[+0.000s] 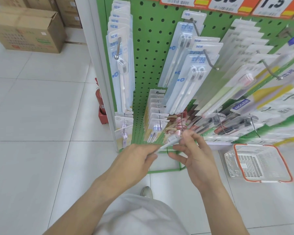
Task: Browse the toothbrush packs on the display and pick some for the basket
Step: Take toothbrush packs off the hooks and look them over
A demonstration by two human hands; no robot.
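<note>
A clear toothbrush pack (170,141) with a white brush head sits between my two hands, low in front of the green pegboard display (148,48). My left hand (134,160) grips its lower end. My right hand (192,150) pinches its upper end near the bristles. Several rows of toothbrush packs (185,82) hang on metal hooks above. The white basket (258,163) with an orange rim stands on the floor to the right; nothing shows inside it.
Cardboard boxes (27,31) are stacked at the top left on the white tiled floor. A red fire extinguisher (100,102) stands beside the display's left post. Price tags (227,4) line the top. My shoe (146,192) is below my hands.
</note>
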